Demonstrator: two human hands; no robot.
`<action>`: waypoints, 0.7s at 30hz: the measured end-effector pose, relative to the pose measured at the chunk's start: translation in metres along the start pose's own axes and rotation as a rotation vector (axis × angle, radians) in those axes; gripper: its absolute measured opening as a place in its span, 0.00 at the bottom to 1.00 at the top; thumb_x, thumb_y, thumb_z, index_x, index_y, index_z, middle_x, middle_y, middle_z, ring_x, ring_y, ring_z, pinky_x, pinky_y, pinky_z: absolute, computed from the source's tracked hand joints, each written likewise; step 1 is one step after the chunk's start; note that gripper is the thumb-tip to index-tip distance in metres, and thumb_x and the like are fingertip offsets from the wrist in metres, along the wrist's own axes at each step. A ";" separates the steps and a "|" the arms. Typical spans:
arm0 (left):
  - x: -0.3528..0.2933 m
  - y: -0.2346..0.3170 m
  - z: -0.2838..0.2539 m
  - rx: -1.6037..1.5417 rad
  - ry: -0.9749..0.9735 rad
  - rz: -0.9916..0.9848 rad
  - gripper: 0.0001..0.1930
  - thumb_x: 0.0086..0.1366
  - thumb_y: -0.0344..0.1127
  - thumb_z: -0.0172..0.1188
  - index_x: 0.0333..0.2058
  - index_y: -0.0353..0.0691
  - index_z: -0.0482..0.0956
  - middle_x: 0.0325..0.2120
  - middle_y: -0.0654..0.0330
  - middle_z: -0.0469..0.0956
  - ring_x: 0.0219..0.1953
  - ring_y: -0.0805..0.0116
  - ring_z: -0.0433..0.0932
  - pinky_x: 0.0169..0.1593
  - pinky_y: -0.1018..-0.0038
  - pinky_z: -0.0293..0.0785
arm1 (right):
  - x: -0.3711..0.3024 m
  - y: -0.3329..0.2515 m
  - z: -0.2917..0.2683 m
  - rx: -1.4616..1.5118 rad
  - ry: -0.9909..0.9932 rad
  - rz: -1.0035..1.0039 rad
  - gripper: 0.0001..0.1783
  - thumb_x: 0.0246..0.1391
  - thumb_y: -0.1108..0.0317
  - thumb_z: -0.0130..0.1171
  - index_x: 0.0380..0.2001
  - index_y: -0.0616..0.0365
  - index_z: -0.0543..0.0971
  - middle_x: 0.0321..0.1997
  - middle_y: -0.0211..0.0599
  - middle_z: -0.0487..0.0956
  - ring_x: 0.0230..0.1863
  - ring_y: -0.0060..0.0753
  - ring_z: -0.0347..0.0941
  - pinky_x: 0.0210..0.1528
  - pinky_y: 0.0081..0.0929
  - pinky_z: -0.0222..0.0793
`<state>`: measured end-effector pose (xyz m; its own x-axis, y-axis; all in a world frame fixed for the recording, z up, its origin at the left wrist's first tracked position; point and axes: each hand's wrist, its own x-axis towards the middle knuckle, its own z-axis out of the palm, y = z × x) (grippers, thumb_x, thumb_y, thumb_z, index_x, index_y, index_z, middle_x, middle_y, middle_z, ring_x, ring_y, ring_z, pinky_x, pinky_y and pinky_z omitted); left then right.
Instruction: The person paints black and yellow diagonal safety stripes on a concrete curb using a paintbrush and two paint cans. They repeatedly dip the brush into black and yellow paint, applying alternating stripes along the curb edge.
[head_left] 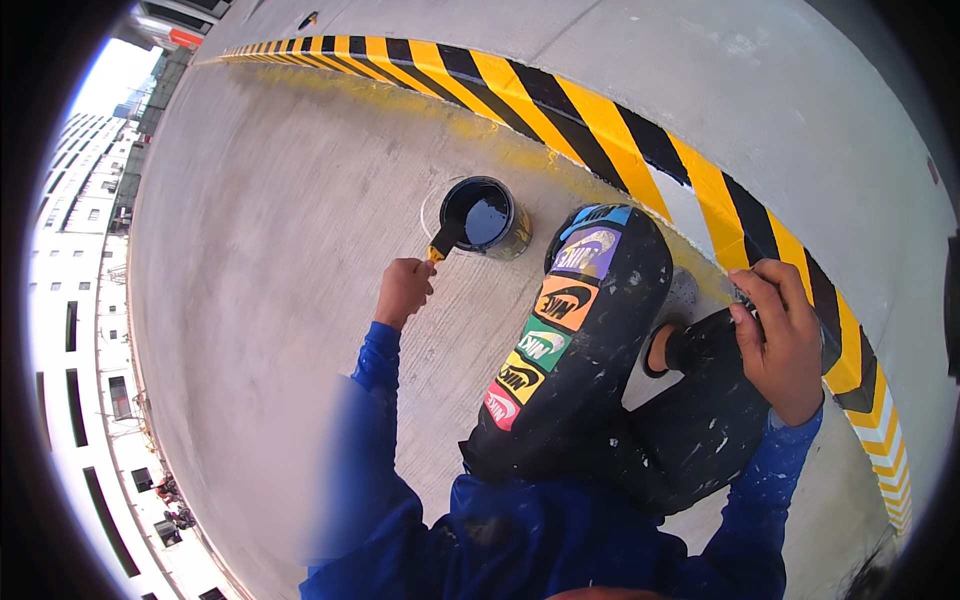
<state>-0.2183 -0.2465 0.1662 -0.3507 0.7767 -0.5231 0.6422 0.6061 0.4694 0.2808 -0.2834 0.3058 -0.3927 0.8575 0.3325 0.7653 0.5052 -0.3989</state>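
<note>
My left hand (405, 292) is closed round the yellow handle of a paintbrush (440, 246). The brush's dark bristles reach over the rim into a paint can (522, 232) standing on the concrete. Glossy black paint (487, 220) lies inside the can. At the striped kerb (708, 190), my right hand (780, 340) has its fingers bent, thumb and forefinger close together. A small dark bit shows between them, too small to make out. The kerb carries yellow and black slanted bands, with one pale band left of the right hand.
My bent knee (620, 260) in paint-flecked black trousers sits between can and kerb. Yellow paint smears (480, 130) mark the floor along the kerb. Farther right, the kerb shows yellow and white bands (890, 450). A small dark object (308, 20) lies beyond its far end.
</note>
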 end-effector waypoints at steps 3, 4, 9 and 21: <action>0.045 0.004 0.017 0.594 0.307 0.468 0.14 0.71 0.42 0.62 0.39 0.37 0.88 0.28 0.50 0.86 0.31 0.48 0.86 0.35 0.56 0.81 | 0.009 0.002 0.005 -0.018 0.006 -0.027 0.16 0.62 0.73 0.65 0.53 0.59 0.81 0.49 0.45 0.76 0.46 0.46 0.79 0.46 0.36 0.79; 0.054 0.014 0.024 0.685 0.321 0.476 0.13 0.69 0.43 0.63 0.36 0.39 0.89 0.30 0.50 0.87 0.36 0.46 0.87 0.37 0.53 0.83 | 0.008 0.000 0.006 -0.024 -0.005 -0.028 0.16 0.62 0.73 0.65 0.52 0.59 0.81 0.49 0.45 0.76 0.46 0.46 0.79 0.46 0.36 0.78; 0.112 0.049 0.053 1.069 0.238 0.580 0.09 0.66 0.36 0.63 0.35 0.43 0.91 0.34 0.52 0.88 0.38 0.50 0.89 0.40 0.58 0.85 | 0.002 0.009 0.008 0.011 -0.002 -0.005 0.16 0.60 0.73 0.67 0.51 0.60 0.81 0.49 0.45 0.76 0.47 0.47 0.80 0.47 0.36 0.78; 0.135 0.054 0.060 1.051 0.127 0.475 0.11 0.67 0.42 0.65 0.38 0.44 0.91 0.36 0.51 0.89 0.43 0.50 0.89 0.42 0.58 0.85 | -0.010 0.008 -0.003 -0.026 -0.025 0.047 0.16 0.61 0.72 0.66 0.52 0.60 0.81 0.48 0.45 0.76 0.46 0.48 0.79 0.47 0.36 0.77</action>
<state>-0.1900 -0.1192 0.0787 0.0494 0.9357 -0.3492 0.9562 -0.1453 -0.2540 0.2922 -0.2886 0.3016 -0.3690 0.8823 0.2921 0.7960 0.4623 -0.3908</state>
